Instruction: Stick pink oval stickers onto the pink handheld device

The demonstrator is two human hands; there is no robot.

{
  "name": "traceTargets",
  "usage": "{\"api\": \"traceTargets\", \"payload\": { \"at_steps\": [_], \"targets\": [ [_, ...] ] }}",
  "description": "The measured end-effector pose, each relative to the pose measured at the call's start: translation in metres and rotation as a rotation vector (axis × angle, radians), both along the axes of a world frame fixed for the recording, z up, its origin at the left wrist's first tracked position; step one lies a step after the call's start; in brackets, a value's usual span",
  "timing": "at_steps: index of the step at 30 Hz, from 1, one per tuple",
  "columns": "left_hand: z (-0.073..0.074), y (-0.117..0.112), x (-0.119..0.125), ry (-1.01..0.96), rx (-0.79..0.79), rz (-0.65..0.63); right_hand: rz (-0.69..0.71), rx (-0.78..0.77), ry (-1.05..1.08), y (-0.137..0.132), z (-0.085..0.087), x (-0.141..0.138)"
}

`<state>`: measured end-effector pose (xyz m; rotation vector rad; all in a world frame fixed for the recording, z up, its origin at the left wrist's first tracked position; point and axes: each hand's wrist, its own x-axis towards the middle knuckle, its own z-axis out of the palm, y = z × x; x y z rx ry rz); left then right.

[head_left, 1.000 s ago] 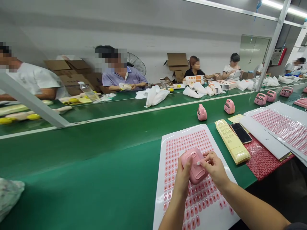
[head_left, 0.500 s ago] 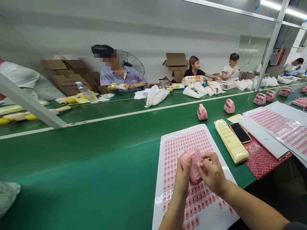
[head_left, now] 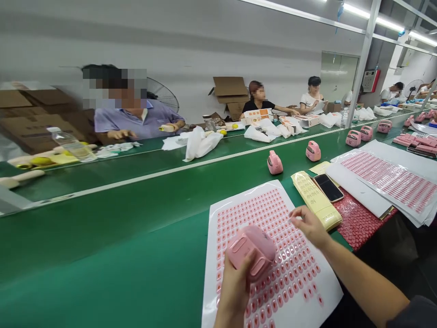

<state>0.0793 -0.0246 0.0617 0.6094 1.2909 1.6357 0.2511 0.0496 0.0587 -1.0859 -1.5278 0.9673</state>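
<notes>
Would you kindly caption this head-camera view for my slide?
Left hand holds a pink device over a pink-label sheet; right hand hovers nearby.

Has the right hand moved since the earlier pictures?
Yes: the right hand has come off the pink device and shifted rightward, now over the right edge of the label sheet.

Walls: plain white painted wall (head_left: 205,41) along the far side of room
Light: long white strip lights (head_left: 372,12) under the ceiling, very bright
Door: pale green double door (head_left: 337,70) in the far wall
Furniture: long green belt desk (head_left: 102,237) with grey metal post (head_left: 363,68)
Against wall: black round standing fan (head_left: 160,93), brown cardboard boxes (head_left: 230,86)
</notes>
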Motion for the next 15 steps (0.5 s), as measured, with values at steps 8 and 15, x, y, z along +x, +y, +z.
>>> {"api": "traceTargets", "payload": {
  "at_steps": [8, 15],
  "targets": [
    [-0.009, 0.005, -0.026, -0.283, -0.068, 0.09, -0.4, 0.045, -0.346, 0.072, -0.013, 0.067],
    [-0.012, 0.007, -0.014, -0.354, 0.003, 0.178, -0.32, 0.236, -0.513, 0.03, -0.022, 0.048]
  ]
}}
